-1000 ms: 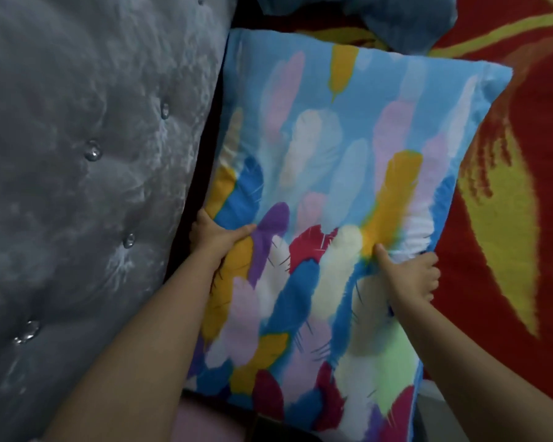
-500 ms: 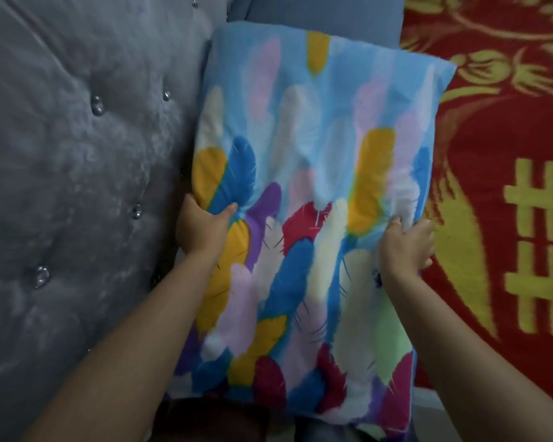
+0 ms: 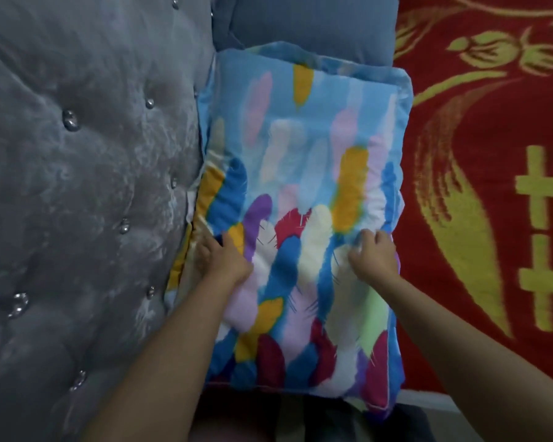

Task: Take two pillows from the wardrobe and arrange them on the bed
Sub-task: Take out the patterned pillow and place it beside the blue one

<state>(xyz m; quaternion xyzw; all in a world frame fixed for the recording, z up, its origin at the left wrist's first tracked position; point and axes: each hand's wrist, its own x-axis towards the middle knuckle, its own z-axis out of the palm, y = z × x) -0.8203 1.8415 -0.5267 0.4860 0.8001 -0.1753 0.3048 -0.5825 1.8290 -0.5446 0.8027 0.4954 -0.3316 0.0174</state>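
A pillow with a bright feather print [image 3: 304,173] lies flat on the bed, its long left side against the headboard. My left hand [image 3: 225,255] grips its left edge, thumb on top and fingers tucked between pillow and headboard. My right hand [image 3: 372,255] pinches the fabric near the right edge. A plain blue-grey pillow [image 3: 310,25] lies beyond it at the top of the view, partly under the feather pillow's far end.
The grey tufted velvet headboard [image 3: 77,186] with crystal buttons fills the left. A red bedspread [image 3: 492,186] with yellow patterns covers the bed on the right. The bed's near edge and a strip of floor [image 3: 444,409] show at the bottom.
The feather pillow has gone from held up in the air to lying down on the bed beside the headboard. Both hands moved down with it and kept their hold.
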